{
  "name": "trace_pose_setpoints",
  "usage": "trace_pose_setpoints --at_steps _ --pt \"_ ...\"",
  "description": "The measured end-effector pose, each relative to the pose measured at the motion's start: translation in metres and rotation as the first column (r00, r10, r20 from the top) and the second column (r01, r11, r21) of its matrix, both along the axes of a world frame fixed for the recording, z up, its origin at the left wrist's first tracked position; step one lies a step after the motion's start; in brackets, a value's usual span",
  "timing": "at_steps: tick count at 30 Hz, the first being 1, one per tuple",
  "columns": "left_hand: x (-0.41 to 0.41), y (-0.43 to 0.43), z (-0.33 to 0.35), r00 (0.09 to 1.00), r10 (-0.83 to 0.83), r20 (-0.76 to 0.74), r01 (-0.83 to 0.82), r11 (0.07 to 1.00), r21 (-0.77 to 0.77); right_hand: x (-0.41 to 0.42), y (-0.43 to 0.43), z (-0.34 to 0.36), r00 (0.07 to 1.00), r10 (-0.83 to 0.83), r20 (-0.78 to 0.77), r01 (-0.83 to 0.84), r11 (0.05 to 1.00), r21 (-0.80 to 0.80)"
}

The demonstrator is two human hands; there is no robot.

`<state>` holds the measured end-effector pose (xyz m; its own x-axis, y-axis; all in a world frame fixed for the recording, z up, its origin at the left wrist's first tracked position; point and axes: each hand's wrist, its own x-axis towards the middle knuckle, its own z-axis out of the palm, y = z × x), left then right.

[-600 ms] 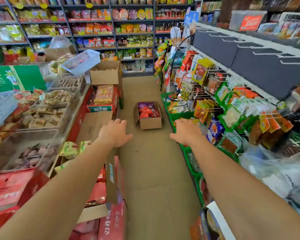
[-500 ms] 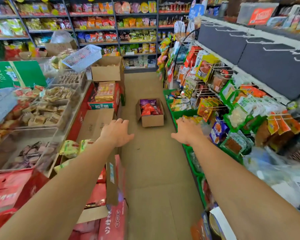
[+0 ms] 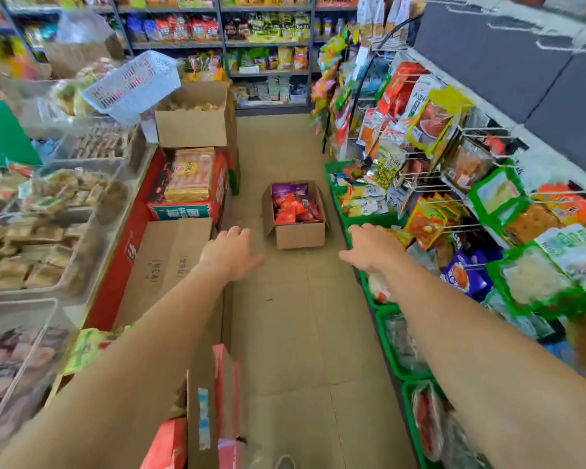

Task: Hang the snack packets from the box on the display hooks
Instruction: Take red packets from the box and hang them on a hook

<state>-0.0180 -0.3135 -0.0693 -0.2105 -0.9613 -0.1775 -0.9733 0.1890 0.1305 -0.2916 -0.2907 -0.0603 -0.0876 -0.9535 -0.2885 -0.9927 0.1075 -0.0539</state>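
Observation:
An open cardboard box (image 3: 298,233) stands on the aisle floor ahead, filled with red and purple snack packets (image 3: 293,206). My left hand (image 3: 232,252) reaches forward, empty, fingers loosely spread, just left of and short of the box. On the other side of the box my right hand (image 3: 372,247) is stretched out the same way, holding nothing. Wire display hooks (image 3: 454,228) with hanging packets line the rack on the right; bare white hooks (image 3: 555,47) jut from the grey panel above.
Green baskets (image 3: 391,336) of goods run along the floor at the right. On the left are clear bins of sweets (image 3: 41,231), stacked cartons (image 3: 192,125) and a closed flat carton (image 3: 170,262). Shelves (image 3: 264,45) close off the far end of the aisle.
The view has moved closer to the box and tipped down. Both hands stay outstretched and empty, now nearer the box on either side.

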Motion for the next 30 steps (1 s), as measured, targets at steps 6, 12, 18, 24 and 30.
trace_pose_setpoints --at_steps 6,12,18,24,30 --pt "-0.039 -0.116 -0.015 1.0 0.012 0.022 -0.013 0.999 0.038 -0.034 -0.127 -0.013 0.998 0.052 0.031 -0.052 0.999 -0.003" --pt "-0.095 -0.248 -0.039 0.996 0.085 0.006 -0.085 0.995 0.051 -0.095 -0.268 -0.043 0.995 0.092 0.032 -0.093 0.995 0.03" --pt "-0.136 -0.356 -0.058 0.986 0.167 0.007 -0.166 0.976 0.14 -0.146 -0.408 -0.051 0.991 0.121 0.048 -0.124 0.99 0.072" --pt "-0.142 -0.48 -0.091 0.98 0.198 -0.004 -0.192 0.955 0.228 -0.153 -0.537 -0.09 0.994 0.092 0.053 -0.099 0.984 0.15" --pt "-0.125 -0.638 -0.138 0.992 0.13 0.008 -0.126 0.948 0.292 -0.141 -0.671 -0.141 0.999 0.034 0.026 -0.038 0.978 0.205"
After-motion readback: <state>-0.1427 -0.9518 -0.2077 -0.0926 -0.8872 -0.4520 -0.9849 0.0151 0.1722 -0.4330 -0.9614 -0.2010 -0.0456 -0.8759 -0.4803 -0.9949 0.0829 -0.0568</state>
